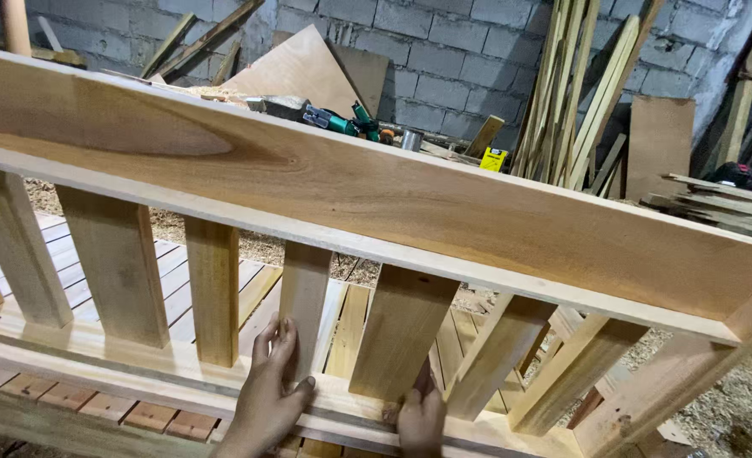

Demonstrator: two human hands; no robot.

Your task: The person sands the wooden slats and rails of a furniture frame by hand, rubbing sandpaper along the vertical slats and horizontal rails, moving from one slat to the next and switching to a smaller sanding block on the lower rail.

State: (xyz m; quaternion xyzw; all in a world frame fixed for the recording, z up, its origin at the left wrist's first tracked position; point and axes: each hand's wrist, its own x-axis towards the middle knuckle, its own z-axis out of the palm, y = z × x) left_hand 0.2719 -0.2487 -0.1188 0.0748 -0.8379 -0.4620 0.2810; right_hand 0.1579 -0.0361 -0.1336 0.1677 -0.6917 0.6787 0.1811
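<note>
1. A grey block wall is seen at twelve o'clock, with timber strips leaned against it.
2. A slatted wooden frame fills the view.
3. One slat is pressed by the left hand (fingers flat, not clenched).
4. The next slat, at three o'clock of it, is gripped at its foot by the right hand.

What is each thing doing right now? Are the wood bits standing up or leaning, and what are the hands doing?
Left hand: flat on an upright pale wooden slat, fingers spread.
Right hand: gripping the foot of a wide tilted wooden slat.
Long reddish-brown wooden top board: on edge across the slats.
Pale wooden bottom rail: lying flat under the slats.
Thin wooden strips: leaning against the grey block wall.
</note>
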